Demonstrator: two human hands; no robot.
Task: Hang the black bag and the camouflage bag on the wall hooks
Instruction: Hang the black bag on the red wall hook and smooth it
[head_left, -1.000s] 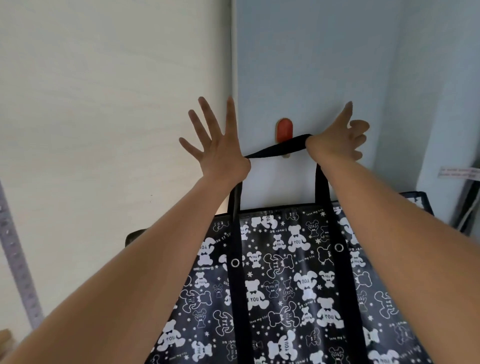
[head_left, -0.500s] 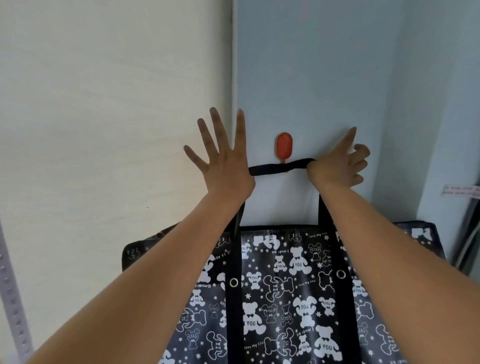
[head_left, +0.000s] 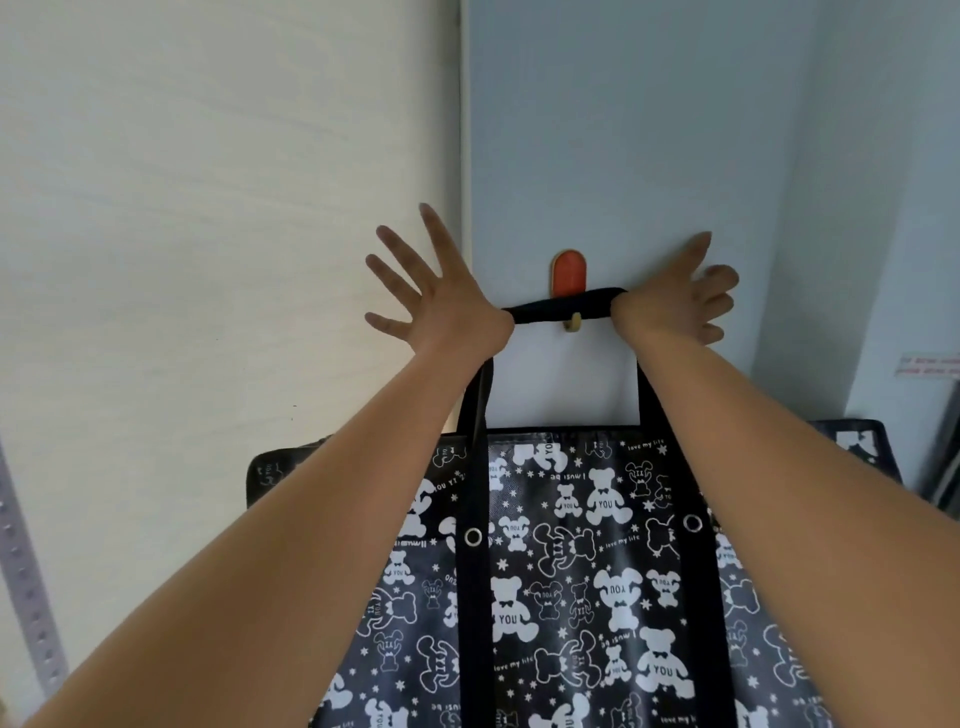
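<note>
The black bag (head_left: 587, 582), printed with white bears, hangs in front of me against the pale blue wall. Its black handle strap (head_left: 561, 309) is stretched level between my hands and crosses the bottom of the orange wall hook (head_left: 569, 273). The hook's wooden peg (head_left: 573, 323) shows at the strap's lower edge. My left hand (head_left: 441, 301) holds the strap's left end with fingers spread. At the strap's right end is my right hand (head_left: 680, 296), fingers loosely apart against the wall. The camouflage bag is not in view.
A cream panel (head_left: 208, 260) fills the left, meeting the blue wall at a vertical edge. A perforated metal rail (head_left: 26, 597) runs down the lower left. At the far right are a corner, a small label (head_left: 930, 364) and dark objects below it.
The strap has stayed stretched between both hands at the hook. It now lies over the hook's base with the peg tip showing below it. The bag hangs slightly lower than 1.0 s ago.
</note>
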